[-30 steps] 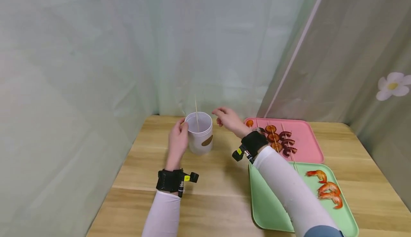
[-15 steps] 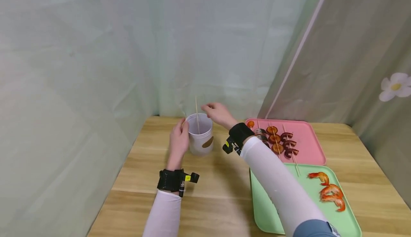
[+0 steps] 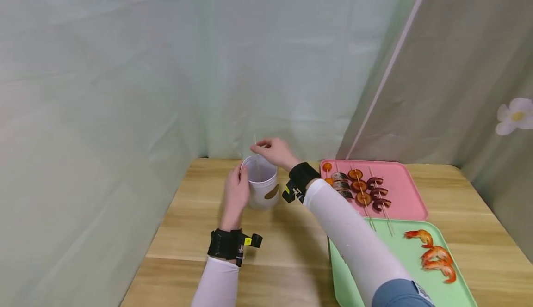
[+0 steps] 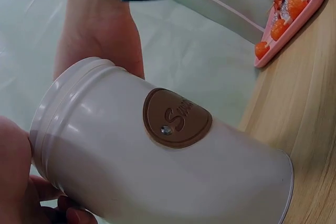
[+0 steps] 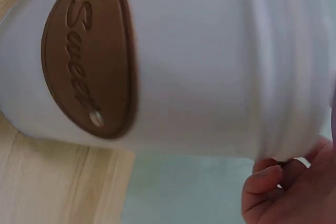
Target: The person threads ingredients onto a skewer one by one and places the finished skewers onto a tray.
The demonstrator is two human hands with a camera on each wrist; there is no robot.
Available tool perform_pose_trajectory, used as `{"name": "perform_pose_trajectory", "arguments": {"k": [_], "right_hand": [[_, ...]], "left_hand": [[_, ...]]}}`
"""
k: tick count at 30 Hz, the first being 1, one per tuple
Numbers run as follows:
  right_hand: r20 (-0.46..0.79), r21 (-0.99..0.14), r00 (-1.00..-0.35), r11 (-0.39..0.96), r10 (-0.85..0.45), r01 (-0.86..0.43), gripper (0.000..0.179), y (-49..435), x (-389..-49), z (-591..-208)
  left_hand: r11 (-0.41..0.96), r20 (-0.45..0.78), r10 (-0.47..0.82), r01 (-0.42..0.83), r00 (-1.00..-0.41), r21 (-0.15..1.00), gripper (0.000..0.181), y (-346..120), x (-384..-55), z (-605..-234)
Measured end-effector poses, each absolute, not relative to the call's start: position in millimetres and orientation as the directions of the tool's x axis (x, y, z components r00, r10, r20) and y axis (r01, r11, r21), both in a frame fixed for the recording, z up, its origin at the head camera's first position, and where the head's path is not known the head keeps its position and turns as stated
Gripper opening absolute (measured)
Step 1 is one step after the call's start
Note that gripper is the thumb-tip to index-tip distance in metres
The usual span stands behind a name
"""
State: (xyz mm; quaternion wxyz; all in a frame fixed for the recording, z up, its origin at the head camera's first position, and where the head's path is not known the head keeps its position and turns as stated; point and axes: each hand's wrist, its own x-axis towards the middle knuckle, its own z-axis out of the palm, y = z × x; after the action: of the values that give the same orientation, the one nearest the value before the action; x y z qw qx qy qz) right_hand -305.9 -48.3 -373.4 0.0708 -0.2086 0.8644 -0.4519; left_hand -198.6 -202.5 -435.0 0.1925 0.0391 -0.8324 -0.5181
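A white cup [image 3: 257, 198] with a brown oval label [image 4: 178, 118] stands upright on the table. My left hand [image 3: 236, 193] grips its rim from the left, thumb on the near side; curled fingers show below the rim in the left wrist view. A thin bamboo skewer [image 3: 255, 138] stands in the cup, its upper end above the rim. Over the cup's right side, my right hand [image 3: 275, 153] pinches the skewer near the top between thumb and fingers. The cup wall hides the skewer's lower end.
Right of the cup, a pink tray [image 3: 408, 200] bears several food skewers, among them mushroom slices [image 3: 359, 186] and tentacle pieces [image 3: 378, 192]. A green tray [image 3: 395, 251] in front holds shrimp [image 3: 437, 254]. Curtains [image 3: 291, 66] hang behind the wooden table [image 3: 275, 279].
My right hand has moved left from beside the cup to over its opening and taken hold of the skewer. The left hand has kept its grip on the rim.
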Motion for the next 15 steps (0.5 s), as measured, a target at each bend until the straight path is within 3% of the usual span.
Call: {"name": "perform_pose_trajectory", "arguments": {"k": [7,15], "right_hand": [[0.170,-0.842,-0.907,0.421,-0.385,-0.336,0.028,-47.2,-311.7,-382.8],[0.253,-0.820,-0.895,0.410,-0.367,-0.400,0.033,-39.7,-304.8,-380.6]], "left_hand": [[0.496,0.296,-0.257,0.137,-0.920,0.857,0.046,-197.2,-200.2,-433.8],[0.471,0.261,-0.244,0.121,-0.934,0.874,0.047,-205.5,-202.6,-429.8]]}}
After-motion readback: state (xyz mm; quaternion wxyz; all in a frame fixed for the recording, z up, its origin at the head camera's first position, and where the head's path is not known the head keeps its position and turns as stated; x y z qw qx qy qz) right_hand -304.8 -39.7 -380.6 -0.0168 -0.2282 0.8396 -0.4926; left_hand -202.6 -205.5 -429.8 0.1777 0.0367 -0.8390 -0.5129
